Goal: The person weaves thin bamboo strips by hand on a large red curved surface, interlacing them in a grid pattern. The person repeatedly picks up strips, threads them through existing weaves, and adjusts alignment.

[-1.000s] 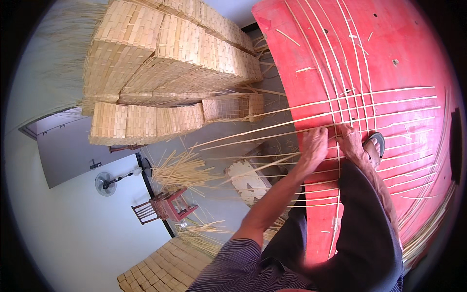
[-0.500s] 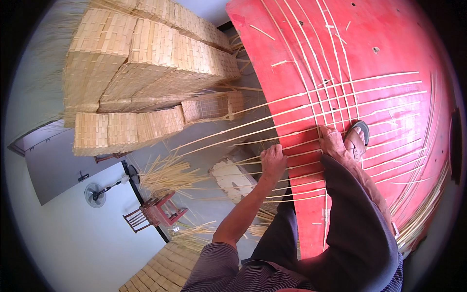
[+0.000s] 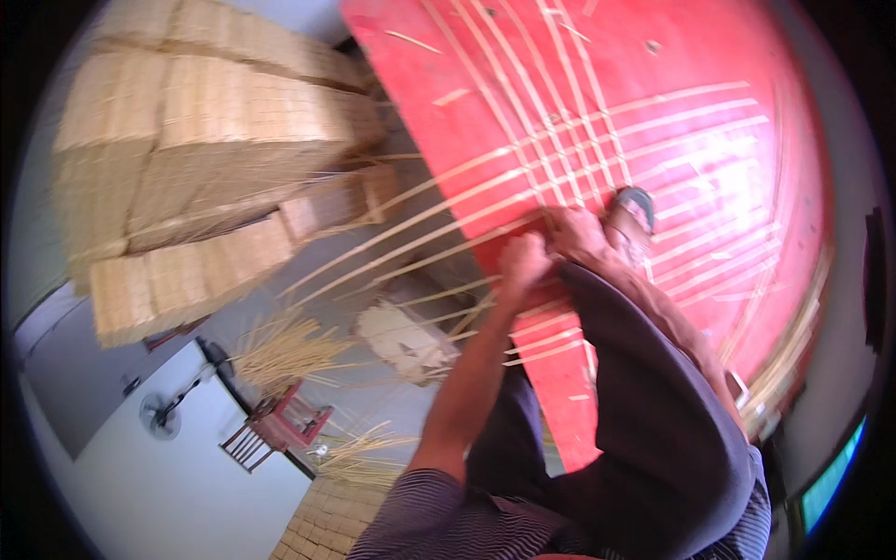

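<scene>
Pale bamboo strips (image 3: 571, 177) cross one another in an open weave on a red board (image 3: 695, 61). My left hand (image 3: 525, 259) is closed on a bamboo strip near the board's left edge. Right beside it, my right hand (image 3: 577, 233) bends its fingers over the near side of the weave, closed on the strips there. Motion blur and the knuckles hide the fingertips. My sandalled foot (image 3: 632, 215) presses on the strips just right of that hand.
Stacked woven bamboo pieces (image 3: 215, 121) stand at the left. Loose strips (image 3: 285, 350) lie on the floor near a red wooden chair (image 3: 285, 420) and a fan (image 3: 163, 415). More strips (image 3: 784, 373) bundle along the board's right side. A pale slab (image 3: 401, 341) lies below the long strip ends.
My left hand has come closer to my right hand, and the two are now almost touching. The whole view has shifted, with the board and weave farther left and higher.
</scene>
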{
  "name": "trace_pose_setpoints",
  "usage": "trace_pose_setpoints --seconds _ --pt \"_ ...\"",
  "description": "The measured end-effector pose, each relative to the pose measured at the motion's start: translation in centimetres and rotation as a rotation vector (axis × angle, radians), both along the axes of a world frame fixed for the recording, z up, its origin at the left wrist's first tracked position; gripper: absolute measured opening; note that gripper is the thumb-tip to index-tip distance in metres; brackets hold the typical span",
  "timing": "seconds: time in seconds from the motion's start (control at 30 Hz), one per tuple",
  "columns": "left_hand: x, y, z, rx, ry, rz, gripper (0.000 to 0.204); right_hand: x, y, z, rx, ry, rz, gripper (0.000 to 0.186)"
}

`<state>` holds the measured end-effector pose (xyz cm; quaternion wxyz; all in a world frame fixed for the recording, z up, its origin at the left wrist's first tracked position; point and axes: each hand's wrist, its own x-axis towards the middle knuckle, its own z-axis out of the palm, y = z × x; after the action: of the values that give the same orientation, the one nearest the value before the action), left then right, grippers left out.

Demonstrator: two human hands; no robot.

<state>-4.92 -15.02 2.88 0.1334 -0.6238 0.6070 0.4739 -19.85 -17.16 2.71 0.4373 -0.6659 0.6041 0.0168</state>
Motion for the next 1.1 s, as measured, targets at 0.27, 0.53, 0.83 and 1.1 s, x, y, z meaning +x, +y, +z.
trace_pose_setpoints --seconds 0.27,0.53,0.83,1.1 --pt "0.1 0.6 -1.2 -0.213 0.110 0.003 0.017 -0.8 0.5 -1.3 -0.065 0.019 -0.069 0.034" --pt "0.2 0.3 -0.7 -0.192 0.100 -0.003 0.020 -0.6 -0.1 -0.3 -0.027 0.027 -0.020 0.037" --pt "-3.1 0.0 2.0 -0.179 0.053 0.009 0.018 -1.7 0.8 -4.1 -0.130 0.016 -0.021 0.022" --pt "4.0 3.6 2.4 -0.785 0.325 0.096 0.010 -1.3 0.5 1.4 0.085 -0.053 0.090 0.024"
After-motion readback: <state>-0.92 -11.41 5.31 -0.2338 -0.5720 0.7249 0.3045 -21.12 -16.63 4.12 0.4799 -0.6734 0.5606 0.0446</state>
